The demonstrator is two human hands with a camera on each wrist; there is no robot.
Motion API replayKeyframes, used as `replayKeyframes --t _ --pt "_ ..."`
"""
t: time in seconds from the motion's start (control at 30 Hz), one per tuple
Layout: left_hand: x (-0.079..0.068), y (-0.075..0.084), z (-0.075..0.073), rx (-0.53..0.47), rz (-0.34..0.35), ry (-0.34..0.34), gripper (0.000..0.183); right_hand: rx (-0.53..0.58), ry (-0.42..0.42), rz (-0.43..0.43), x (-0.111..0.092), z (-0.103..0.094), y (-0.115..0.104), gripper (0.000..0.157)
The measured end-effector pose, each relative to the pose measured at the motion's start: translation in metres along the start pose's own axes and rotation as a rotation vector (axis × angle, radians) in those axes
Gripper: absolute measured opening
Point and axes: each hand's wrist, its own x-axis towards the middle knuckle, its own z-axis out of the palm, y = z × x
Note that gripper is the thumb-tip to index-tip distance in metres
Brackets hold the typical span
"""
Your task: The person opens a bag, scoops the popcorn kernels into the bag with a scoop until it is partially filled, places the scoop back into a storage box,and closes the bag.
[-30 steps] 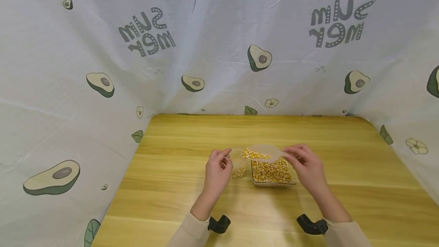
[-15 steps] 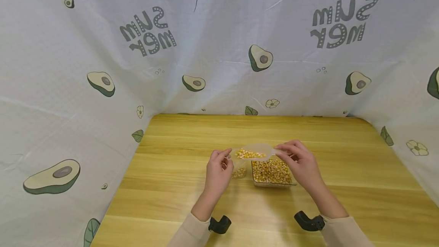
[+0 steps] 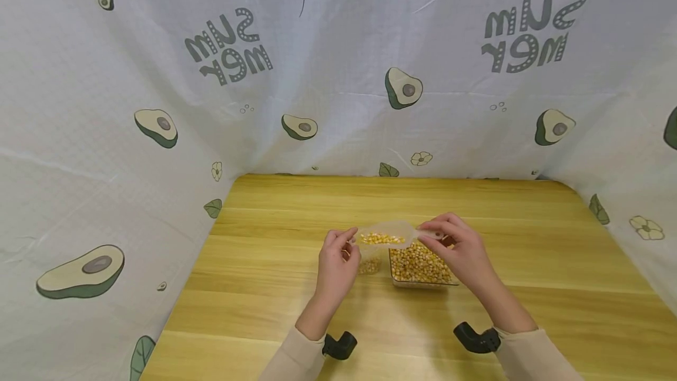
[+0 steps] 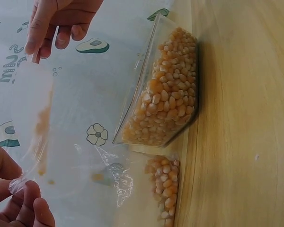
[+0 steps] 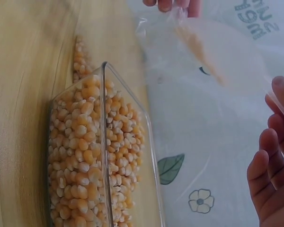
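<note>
My right hand [image 3: 461,249] pinches the handle of a translucent white scoop [image 3: 400,228], held nearly level above the table. Corn kernels [image 3: 382,239] lie along the scoop, toward its left end. My left hand [image 3: 336,263] pinches the rim of a clear plastic bag [image 4: 120,182] between thumb and fingers. The scoop's front end is at the bag's mouth, overlapping the film in the left wrist view. More kernels [image 4: 166,187] sit in the bottom of the bag, on the table. A falling kernel [image 4: 98,177] shows inside the bag, blurred.
A clear rectangular container [image 5: 104,127] filled with corn kernels stands right of the bag, below the scoop. All rest on a wood-grain table [image 3: 285,210]. A white curtain [image 3: 338,75] with avocado prints closes off the back and sides.
My right hand has moved left with the scoop, bringing its front end to the bag's mouth. The kernels on the scoop have moved left with it. My left hand has stayed nearly still.
</note>
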Motion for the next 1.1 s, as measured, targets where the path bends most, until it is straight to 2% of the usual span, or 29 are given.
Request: replayKeyframes --t 0.3,0.5,0.87,1.1 --pt "0.0004 -0.0011 0.0009 -0.002 -0.001 0.005 0.038 0.059 -0.025 -0.014 0.0007 0.0024 -0.0025 0.022" --pt "0.0008 0.0001 0.0001 -0.020 -0.018 0.005 0.038 0.095 -0.025 0.000 -0.0008 0.0048 -0.0015 0.022" --pt "0.0008 0.0021 -0.0021 0.018 -0.023 0.009 0.035 0.136 -0.015 0.043 -0.0012 0.0086 0.0015 0.021" --pt "0.0020 0.0007 -0.0022 0.063 -0.003 0.076 0.025 0.176 -0.028 0.081 -0.0043 0.0078 0.0037 0.020"
